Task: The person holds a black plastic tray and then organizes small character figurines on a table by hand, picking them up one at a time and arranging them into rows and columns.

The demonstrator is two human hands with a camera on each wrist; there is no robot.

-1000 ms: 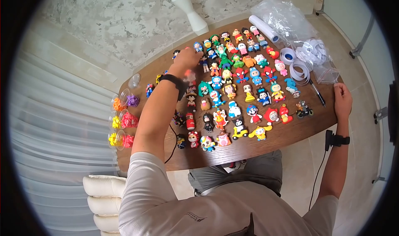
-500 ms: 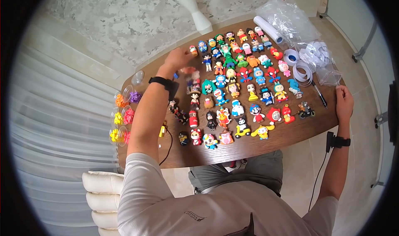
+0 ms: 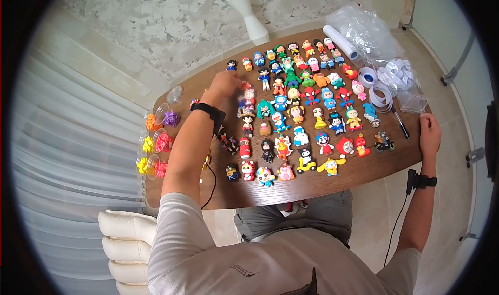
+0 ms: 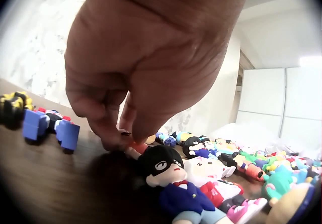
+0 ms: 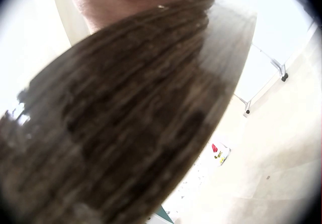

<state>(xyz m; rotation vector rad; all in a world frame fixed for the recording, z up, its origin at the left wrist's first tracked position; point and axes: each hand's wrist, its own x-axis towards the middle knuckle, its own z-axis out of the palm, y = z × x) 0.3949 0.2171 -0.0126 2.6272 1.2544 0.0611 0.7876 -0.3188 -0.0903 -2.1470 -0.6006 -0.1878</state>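
Note:
My left hand [image 3: 226,84] reaches over the left side of the rows of small toy figures. Its fingertips and thumb pinch a small orange-red figurine [image 4: 139,147], which they mostly hide. Right below lies a figurine in a blue jacket and red bow tie [image 4: 187,196], with a black mask, beside a white figurine with pink shoes [image 4: 211,171]. Another dark-haired figure in blue [image 3: 231,64] is just beyond the hand, next to a small red-and-white figure [image 3: 247,64]. At the table's right edge rests my right hand [image 3: 430,131], holding no toy.
Clear cups of orange, yellow, pink and purple pieces [image 3: 163,142] line the left end. Rolls of white tape [image 3: 382,96], a white roll [image 3: 340,41], plastic bags [image 3: 364,30] and a pen [image 3: 401,123] lie at the right. A black cable [image 3: 214,183] crosses the front edge.
My left hand has drawn back toward me from the far row, uncovering the red-and-white figure, and now its fingers are at the orange-red figurine. My right hand stays at the table edge.

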